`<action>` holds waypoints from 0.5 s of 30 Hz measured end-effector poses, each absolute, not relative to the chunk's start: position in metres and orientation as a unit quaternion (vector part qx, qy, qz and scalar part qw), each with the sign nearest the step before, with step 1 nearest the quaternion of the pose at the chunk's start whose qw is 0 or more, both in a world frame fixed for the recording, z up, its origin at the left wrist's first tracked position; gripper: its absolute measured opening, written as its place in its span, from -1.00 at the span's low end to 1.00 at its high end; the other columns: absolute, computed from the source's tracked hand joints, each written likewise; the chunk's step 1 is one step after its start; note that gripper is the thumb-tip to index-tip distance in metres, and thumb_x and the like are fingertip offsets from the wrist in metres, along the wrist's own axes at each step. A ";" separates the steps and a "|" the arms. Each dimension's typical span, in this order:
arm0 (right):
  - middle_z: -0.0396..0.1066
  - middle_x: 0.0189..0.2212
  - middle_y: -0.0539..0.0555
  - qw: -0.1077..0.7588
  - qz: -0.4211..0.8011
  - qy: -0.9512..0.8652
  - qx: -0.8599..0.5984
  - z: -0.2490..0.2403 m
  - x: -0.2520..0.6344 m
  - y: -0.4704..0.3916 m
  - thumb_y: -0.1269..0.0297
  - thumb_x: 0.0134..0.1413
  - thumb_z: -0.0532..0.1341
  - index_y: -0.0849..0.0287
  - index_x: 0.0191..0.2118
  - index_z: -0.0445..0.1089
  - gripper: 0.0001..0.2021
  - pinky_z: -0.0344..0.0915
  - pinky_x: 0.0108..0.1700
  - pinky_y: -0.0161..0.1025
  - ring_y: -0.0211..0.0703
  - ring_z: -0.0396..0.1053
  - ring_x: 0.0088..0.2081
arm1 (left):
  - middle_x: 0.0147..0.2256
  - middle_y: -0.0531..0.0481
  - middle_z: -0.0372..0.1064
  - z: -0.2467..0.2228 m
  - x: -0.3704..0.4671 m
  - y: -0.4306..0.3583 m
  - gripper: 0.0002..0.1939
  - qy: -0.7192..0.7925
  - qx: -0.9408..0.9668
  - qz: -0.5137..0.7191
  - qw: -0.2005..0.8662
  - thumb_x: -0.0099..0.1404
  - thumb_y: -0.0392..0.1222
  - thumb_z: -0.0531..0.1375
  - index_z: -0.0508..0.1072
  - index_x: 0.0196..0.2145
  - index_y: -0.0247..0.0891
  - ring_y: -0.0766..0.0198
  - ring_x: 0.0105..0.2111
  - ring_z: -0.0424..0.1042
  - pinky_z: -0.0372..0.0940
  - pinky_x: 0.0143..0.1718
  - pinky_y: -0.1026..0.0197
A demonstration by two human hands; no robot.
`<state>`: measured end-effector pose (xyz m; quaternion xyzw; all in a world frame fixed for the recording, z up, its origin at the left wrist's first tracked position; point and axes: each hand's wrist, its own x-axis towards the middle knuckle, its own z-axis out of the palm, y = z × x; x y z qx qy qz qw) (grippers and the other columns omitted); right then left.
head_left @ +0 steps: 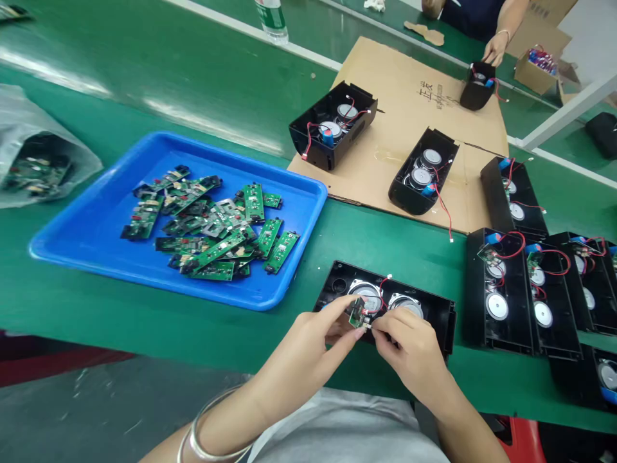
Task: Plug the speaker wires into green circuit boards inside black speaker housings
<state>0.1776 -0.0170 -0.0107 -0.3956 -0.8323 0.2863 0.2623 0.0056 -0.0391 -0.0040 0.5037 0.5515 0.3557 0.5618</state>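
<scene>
Between the fingers of my left hand (315,344) is a small green circuit board (357,314), held above a black speaker housing (436,315). My right hand (409,344) pinches a small white connector at the board's right edge; how far it is seated cannot be made out. Two round speakers sit in the housing, one of them (369,294) behind the board and the other (405,305) partly covered by my right hand. A thin red wire with a white plug (389,277) rises from between them.
A blue tray (159,283) of circuit boards and a plastic bag (80,138) of boards lie left. More housings stand on cardboard (385,71) and in a row (511,289) at right. Across the table, a person's hand (496,48) touches another housing (477,90).
</scene>
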 end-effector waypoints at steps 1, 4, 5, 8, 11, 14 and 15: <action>0.34 -0.51 0.05 0.259 0.279 -0.838 -0.391 -0.011 0.178 -0.017 0.45 0.24 0.04 0.24 -0.40 0.36 -0.78 0.21 -0.42 -0.33 -0.25 0.27 -0.47 | -0.41 0.09 0.57 -0.004 0.005 -0.039 -0.74 0.548 0.520 0.350 0.553 0.21 -0.26 0.14 0.43 -0.12 -0.20 0.23 -0.43 0.55 0.42 -0.40 0.34; 0.38 -0.48 0.07 0.255 0.270 -0.849 -0.377 -0.012 0.178 -0.016 0.41 0.26 0.04 0.23 -0.37 0.38 -0.78 0.24 -0.40 -0.32 -0.24 0.30 -0.45 | -0.34 0.10 0.57 -0.003 0.005 -0.038 -0.73 0.537 0.543 0.355 0.539 0.24 -0.29 0.11 0.42 -0.10 -0.19 0.29 -0.38 0.55 0.42 -0.35 0.38; 0.40 -0.48 0.06 0.259 0.272 -0.847 -0.377 -0.012 0.178 -0.016 0.40 0.27 0.04 0.22 -0.36 0.38 -0.78 0.25 -0.40 -0.33 -0.24 0.31 -0.45 | -0.32 0.09 0.56 -0.003 0.005 -0.038 -0.72 0.532 0.550 0.360 0.534 0.24 -0.30 0.09 0.42 -0.09 -0.19 0.30 -0.37 0.55 0.42 -0.33 0.38; 0.40 -0.53 0.04 0.270 0.276 -0.829 -0.405 -0.013 0.177 -0.017 0.31 0.28 0.05 0.20 -0.39 0.36 -0.76 0.25 -0.44 -0.34 -0.24 0.33 -0.49 | -0.27 0.08 0.55 -0.004 0.005 -0.040 -0.71 0.517 0.592 0.372 0.494 0.27 -0.33 0.05 0.42 -0.09 -0.17 0.32 -0.33 0.54 0.41 -0.29 0.38; 0.39 -0.55 0.02 0.269 0.288 -0.804 -0.446 -0.016 0.176 -0.019 0.22 0.29 0.04 0.19 -0.36 0.35 -0.75 0.23 -0.52 -0.34 -0.25 0.32 -0.55 | -0.23 0.05 0.55 -0.006 0.005 -0.042 -0.69 0.510 0.645 0.368 0.434 0.27 -0.37 0.03 0.42 -0.09 -0.16 0.30 -0.28 0.54 0.40 -0.24 0.35; 0.44 -0.48 0.04 0.258 0.315 -0.793 -0.452 -0.017 0.176 -0.019 0.20 0.29 0.03 0.20 -0.17 0.35 -0.77 0.28 -0.48 -0.33 -0.23 0.36 -0.51 | -0.21 0.05 0.55 -0.007 0.003 -0.043 -0.67 0.502 0.679 0.355 0.400 0.26 -0.40 0.02 0.41 -0.10 -0.15 0.27 -0.25 0.54 0.39 -0.24 0.34; 0.45 -0.45 0.05 0.250 0.320 -0.797 -0.447 -0.016 0.177 -0.019 0.21 0.30 0.02 0.20 -0.14 0.35 -0.77 0.30 -0.45 -0.32 -0.22 0.38 -0.48 | -0.20 0.05 0.55 -0.008 0.003 -0.043 -0.67 0.498 0.684 0.354 0.398 0.26 -0.40 0.01 0.41 -0.10 -0.14 0.27 -0.24 0.54 0.38 -0.24 0.34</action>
